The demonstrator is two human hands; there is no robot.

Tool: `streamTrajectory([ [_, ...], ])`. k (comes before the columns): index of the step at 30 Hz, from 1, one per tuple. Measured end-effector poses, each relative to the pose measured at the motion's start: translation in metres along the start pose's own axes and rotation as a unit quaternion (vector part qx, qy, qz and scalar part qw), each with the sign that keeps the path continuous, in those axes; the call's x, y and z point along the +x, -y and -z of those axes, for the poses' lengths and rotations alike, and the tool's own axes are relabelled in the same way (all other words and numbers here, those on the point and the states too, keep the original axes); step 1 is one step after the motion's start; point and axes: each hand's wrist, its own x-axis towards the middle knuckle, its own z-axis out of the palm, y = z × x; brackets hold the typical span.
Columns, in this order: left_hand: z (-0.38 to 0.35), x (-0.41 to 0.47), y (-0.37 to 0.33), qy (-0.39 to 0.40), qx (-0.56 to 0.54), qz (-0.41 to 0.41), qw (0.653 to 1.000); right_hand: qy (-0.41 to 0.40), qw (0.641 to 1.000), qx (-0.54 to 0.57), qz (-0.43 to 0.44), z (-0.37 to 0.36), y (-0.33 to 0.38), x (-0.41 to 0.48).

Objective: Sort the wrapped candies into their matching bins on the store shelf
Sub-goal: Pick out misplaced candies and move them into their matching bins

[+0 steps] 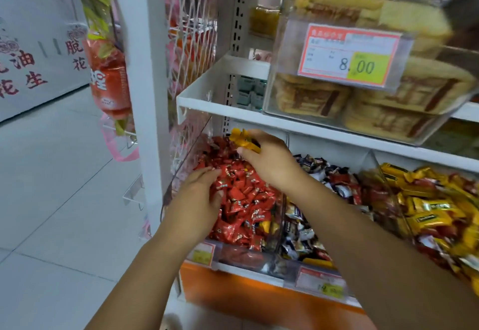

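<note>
My left hand [197, 200] lies on the red candies [248, 200] in the left bin [241, 257]. I cannot tell if it grabs any. My right hand [269, 159] is just above the same pile and pinches some yellow candies [242, 137] tight. Beside them sit dark and white candies [305, 236], then a big yellow pile [427, 215] far right.

left hand [199, 194] is resting on red candies [246, 200], fingers bent, grip unclear | right hand [269, 161] is pinching yellow candies [243, 139] above them | mixed candies [305, 231] are lying just right | gold candies [427, 215] are lying farther right
</note>
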Motion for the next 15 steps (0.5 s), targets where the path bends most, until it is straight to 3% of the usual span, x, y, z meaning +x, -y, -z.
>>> streamTrajectory([
  [4, -0.015, -0.005, -0.038, 0.015, -0.03, -0.06, 0.998, -0.096, 0.994, -0.055, 0.001, 0.046, -0.043, -0.067],
  [11, -0.058, -0.014, -0.111, 0.06, -0.079, -0.138, 0.985, -0.203, 0.935, -0.217, -0.192, 0.148, -0.139, -0.156],
  [15, -0.069, -0.017, -0.122, 0.072, -0.08, -0.16, 0.981, -0.125, 0.928, -0.228, -0.267, 0.182, -0.152, -0.163],
])
